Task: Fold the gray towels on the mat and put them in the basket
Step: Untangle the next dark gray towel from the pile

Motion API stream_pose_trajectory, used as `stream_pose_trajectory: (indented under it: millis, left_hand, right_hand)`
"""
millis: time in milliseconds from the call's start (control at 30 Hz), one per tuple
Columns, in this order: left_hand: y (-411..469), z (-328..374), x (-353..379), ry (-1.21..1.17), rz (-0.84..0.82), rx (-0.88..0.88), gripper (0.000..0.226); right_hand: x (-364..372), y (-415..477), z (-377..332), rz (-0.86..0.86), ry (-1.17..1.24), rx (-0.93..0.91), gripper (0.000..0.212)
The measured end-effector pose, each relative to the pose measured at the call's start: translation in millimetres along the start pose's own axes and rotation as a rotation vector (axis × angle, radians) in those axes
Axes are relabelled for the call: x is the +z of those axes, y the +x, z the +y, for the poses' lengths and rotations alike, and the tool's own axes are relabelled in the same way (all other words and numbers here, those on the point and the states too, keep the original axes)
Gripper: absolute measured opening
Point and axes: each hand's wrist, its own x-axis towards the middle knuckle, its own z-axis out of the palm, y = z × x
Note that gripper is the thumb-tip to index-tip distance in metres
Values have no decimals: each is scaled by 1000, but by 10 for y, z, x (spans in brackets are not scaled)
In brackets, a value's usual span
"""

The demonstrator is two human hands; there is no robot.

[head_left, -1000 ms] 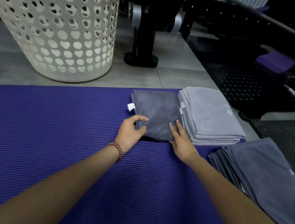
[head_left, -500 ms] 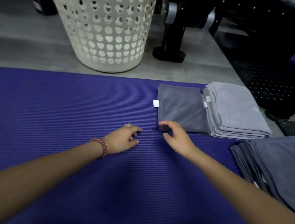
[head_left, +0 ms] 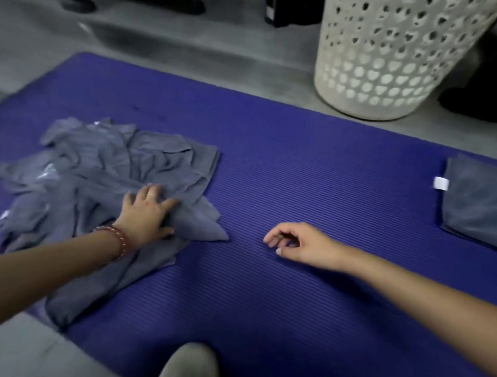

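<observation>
A loose heap of crumpled gray towels (head_left: 107, 176) lies on the left part of the purple mat (head_left: 318, 170). My left hand (head_left: 147, 212), with a bead bracelet at the wrist, rests on the heap's near right side with fingers spread over the cloth. My right hand (head_left: 296, 243) hovers just over bare mat in the middle, its fingers loosely curled and holding nothing. A folded dark gray towel (head_left: 486, 209) with a white tag lies at the mat's right edge. The white perforated basket (head_left: 387, 65) stands on the floor just beyond the mat, at the back right.
Gray floor surrounds the mat. Black bases of gym equipment (head_left: 483, 103) stand behind and to the right of the basket, and more dark stands (head_left: 77, 2) line the back left. My gray-clad knee (head_left: 189, 369) shows at the bottom edge.
The view has swung left, away from the folded stacks. My left hand moved from bare mat onto the crumpled towel heap. My right hand left the folded towel and now hovers mid-mat.
</observation>
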Motion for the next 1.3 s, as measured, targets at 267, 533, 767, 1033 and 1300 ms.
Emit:
stream_pose_trajectory:
  millis: [267,533,767,1033,1300]
  left_hand:
    - [-103,-275,144,-389,288,-22,25]
    - [-331,227,-879,-988,220,405,12]
    - [-322,1036,-1085,-1117,152,620,24]
    - [-353,968,-435,-323,181,639,64]
    - [-289,1069,-93,-264,-163,282,25]
  right_hand:
    - [392,226,-266,23,-128,-5,37]
    - [372,58,-898,319,36,-151,97]
    - [82,-333,-1098,471,565,-6,35]
    - [-420,-1013,-768,663,910,277,31]
    - [-805,-1686,-23,1044,755,372,22]
